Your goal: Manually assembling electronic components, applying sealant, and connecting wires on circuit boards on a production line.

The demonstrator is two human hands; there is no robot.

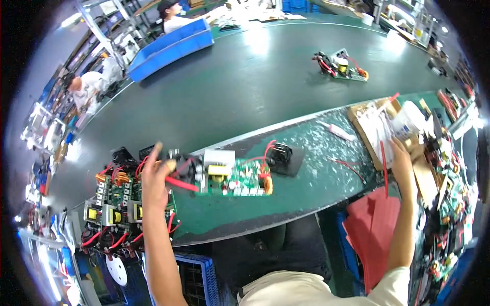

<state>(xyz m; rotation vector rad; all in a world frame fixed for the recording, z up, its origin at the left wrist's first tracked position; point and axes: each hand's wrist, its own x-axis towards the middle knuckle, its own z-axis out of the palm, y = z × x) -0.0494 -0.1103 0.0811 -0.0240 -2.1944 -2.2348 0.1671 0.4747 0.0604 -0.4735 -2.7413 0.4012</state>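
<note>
A green circuit board [237, 178] with a yellow transformer, a white block and red wires lies on the near bench. My left hand [155, 178] is at its left end, index finger and thumb apart, beside a black coil and a thick red lead [182, 184]. Left of that hand stand several similar boards [115, 196] in a row. Over on the right, my right hand [402, 159] reaches over the edge of a cardboard box [361, 133] holding thin white strips. Close to its fingers hangs a long red tube [384, 168]; whether they grip anything is unclear.
A black part on a dark pad [286, 159] sits right of the board. Nearby lie a white tube [341, 132] and a loose red wire [351, 168]. Across the dark belt are another board [341, 66] and a blue bin [171, 48]. Two people work beyond.
</note>
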